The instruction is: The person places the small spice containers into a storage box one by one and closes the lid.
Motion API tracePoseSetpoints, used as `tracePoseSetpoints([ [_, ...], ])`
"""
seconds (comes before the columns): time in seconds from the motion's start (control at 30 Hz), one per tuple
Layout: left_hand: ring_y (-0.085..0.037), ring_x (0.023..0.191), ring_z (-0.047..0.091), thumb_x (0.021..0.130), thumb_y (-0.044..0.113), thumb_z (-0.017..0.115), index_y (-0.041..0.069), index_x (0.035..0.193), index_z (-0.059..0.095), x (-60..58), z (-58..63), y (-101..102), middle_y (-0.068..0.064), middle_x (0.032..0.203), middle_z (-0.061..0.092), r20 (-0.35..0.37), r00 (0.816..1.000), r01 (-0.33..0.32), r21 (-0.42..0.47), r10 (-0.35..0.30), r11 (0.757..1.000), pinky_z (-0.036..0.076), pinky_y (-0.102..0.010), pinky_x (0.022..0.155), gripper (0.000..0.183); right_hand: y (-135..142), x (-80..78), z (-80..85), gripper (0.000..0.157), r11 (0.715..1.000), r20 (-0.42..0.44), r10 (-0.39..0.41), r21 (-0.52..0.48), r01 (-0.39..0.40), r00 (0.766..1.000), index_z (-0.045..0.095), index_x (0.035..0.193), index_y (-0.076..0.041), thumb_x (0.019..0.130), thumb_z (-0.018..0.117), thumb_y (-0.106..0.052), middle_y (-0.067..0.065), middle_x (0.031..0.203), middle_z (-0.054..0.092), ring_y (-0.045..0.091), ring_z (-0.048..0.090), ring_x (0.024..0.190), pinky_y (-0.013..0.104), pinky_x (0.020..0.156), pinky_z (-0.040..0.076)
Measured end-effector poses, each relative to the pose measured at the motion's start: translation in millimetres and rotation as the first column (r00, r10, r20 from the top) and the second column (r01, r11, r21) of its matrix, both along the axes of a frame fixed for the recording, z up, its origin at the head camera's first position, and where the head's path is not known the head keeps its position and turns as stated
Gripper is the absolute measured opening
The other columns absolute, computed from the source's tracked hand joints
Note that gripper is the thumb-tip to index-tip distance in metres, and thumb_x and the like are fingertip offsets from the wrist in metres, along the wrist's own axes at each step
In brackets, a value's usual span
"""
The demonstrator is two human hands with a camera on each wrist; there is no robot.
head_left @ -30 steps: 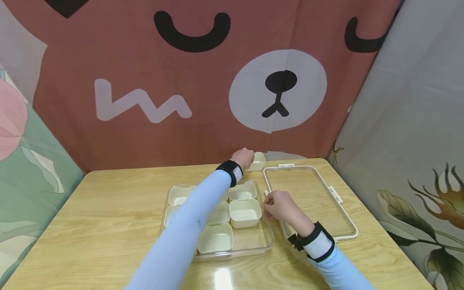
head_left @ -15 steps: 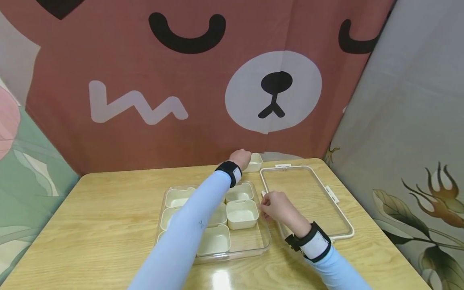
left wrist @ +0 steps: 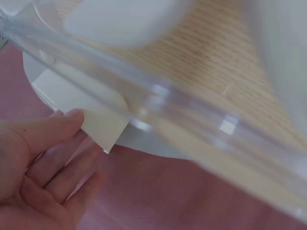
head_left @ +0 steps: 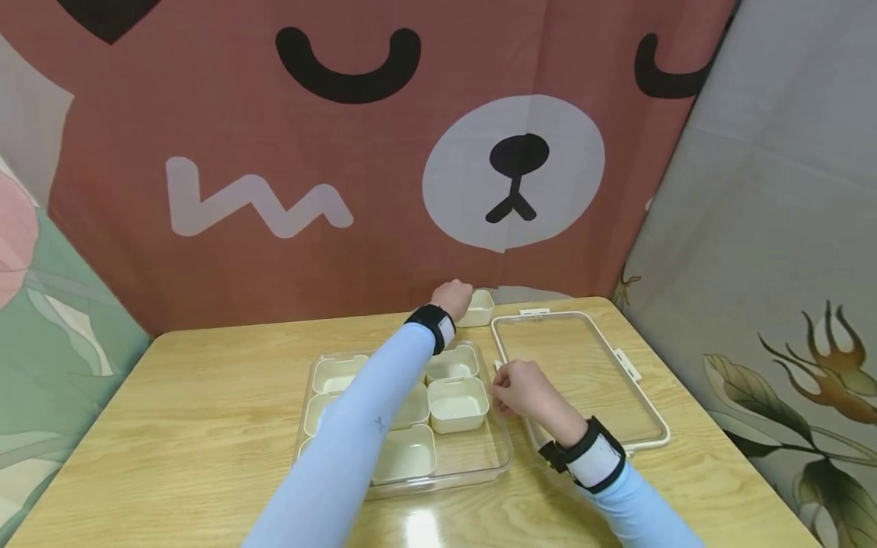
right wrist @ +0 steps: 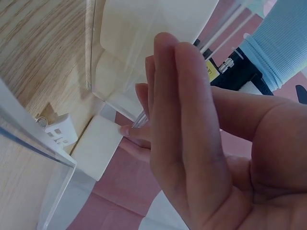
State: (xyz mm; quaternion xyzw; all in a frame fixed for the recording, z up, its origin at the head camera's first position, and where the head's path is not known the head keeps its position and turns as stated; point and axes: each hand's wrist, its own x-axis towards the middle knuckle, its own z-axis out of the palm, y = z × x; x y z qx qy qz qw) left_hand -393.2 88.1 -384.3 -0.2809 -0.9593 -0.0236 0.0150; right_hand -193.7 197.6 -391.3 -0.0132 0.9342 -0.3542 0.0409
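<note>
At the back edge of the table, my left hand (head_left: pixel 452 298) pinches a small cream box (head_left: pixel 479 308) by its left side. Thumb and fingertips meet the box's edge in the left wrist view. In front of it stands a clear tray (head_left: pixel 473 478) with several cream boxes, partly hidden by my left arm. My right hand (head_left: pixel 526 390) hovers by the tray's right side, near a cream box (head_left: pixel 457 407) within it. In the right wrist view, its fingers (right wrist: pixel 196 115) are fairly straight, with nothing seen between them.
A clear lid (head_left: pixel 562 314) with a white rim and side clips lies right of the tray, partly under my right hand. The table (head_left: pixel 205 411) meets a reddish cloth (head_left: pixel 308 266) at the back. A grey patterned cloth (head_left: pixel 719 251) hangs at the right.
The head view has shifted slightly. Both hands keep almost the same places: the left at the small cream box, the right beside the tray.
</note>
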Motion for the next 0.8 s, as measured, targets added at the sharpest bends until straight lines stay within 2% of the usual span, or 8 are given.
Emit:
tracePoseSetpoints([
  [0.1, -0.021, 0.092, 0.067, 0.095, 0.004, 0.051, 0.009, 0.105, 0.070, 1.2, 1.9, -1, -0.007, 0.103, 0.070, -0.016, 1.000, -0.007, 0.021, 0.008, 1.000, 0.055, -0.034, 0.075, 0.022, 0, -0.3, -1.8, 0.013, 1.000, 0.004, 0.003, 0.002, -0.003, 1.000, 0.064, 0.073, -0.001, 0.084, 0.067, -0.006, 0.005, 0.064, 0.064, 0.022, 0.067, 0.056, 0.027, 0.050, 0.053],
  [0.23, -0.020, 0.088, 0.067, 0.094, 0.004, 0.052, 0.009, 0.104, 0.071, 1.9, 7.5, 0, -0.008, 0.101, 0.071, -0.043, 0.999, -0.011, 0.042, 0.013, 0.999, 0.056, -0.032, 0.071, 0.021, 0, -1.2, -2.5, 0.012, 1.000, 0.013, 0.001, -0.011, -0.001, 1.000, 0.065, 0.074, 0.000, 0.084, 0.067, -0.005, 0.005, 0.063, 0.064, 0.022, 0.067, 0.057, 0.032, 0.054, 0.055],
  [0.4, -0.019, 0.086, 0.067, 0.094, 0.005, 0.053, 0.010, 0.104, 0.071, 3.4, 15.4, 1, -0.007, 0.101, 0.071, -0.078, 0.997, -0.017, 0.041, 0.020, 0.999, 0.056, -0.031, 0.070, 0.021, 0, -2.6, -0.3, 0.011, 1.000, 0.033, 0.000, -0.011, 0.000, 0.999, 0.065, 0.076, 0.000, 0.085, 0.066, -0.005, 0.006, 0.064, 0.064, 0.020, 0.066, 0.056, 0.031, 0.054, 0.056],
  [0.8, -0.020, 0.081, 0.066, 0.091, 0.006, 0.057, 0.009, 0.102, 0.069, 16.8, 27.6, -7, -0.007, 0.097, 0.069, -0.141, 0.990, 0.021, 0.027, -0.017, 0.999, 0.055, -0.031, 0.065, 0.017, 0, -2.7, -0.2, 0.011, 1.000, 0.038, -0.002, -0.020, 0.003, 0.999, 0.065, 0.077, 0.001, 0.085, 0.066, -0.006, 0.006, 0.066, 0.065, 0.015, 0.064, 0.054, 0.032, 0.055, 0.056],
])
